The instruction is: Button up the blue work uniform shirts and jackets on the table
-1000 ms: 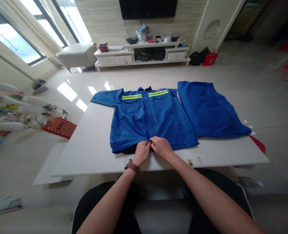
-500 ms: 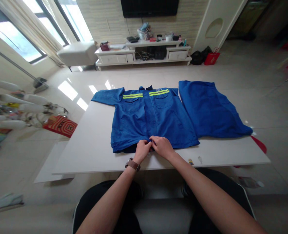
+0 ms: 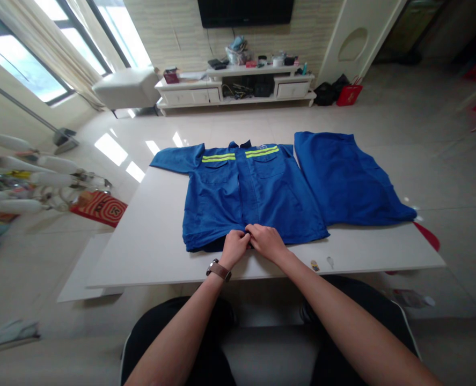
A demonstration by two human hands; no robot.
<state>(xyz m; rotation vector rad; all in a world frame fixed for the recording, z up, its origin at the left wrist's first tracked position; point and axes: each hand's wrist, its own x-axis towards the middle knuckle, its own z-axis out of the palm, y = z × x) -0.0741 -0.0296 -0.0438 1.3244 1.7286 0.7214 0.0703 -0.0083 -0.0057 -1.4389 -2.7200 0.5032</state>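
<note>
A blue work jacket (image 3: 217,201) with yellow reflective stripes lies front side up, its collar pointing away from me. At the middle of its bottom hem, my left hand (image 3: 235,247) and my right hand (image 3: 267,241) meet, fingers closed in a pinch on the cloth where the two front edges come together. Fingertips hide the exact bit they grip. Left of my hands the hem gapes a little and shows a dark inside. The jacket's left-side sleeve stretches out flat. A second piece of blue cloth (image 3: 342,179) lies to the right, against the jacket's side.
The white table (image 3: 141,236) carries the clothes; two small flat items (image 3: 315,266) lie near its front edge. A red patterned box (image 3: 101,209) is beyond its left side. Farther back stand a white TV cabinet (image 3: 189,96), a padded bench (image 3: 127,86) and a red bag (image 3: 348,95).
Both hands stay at the jacket's hem with hardly any movement. The whole view has shifted very slightly; the clothes lie as before.
</note>
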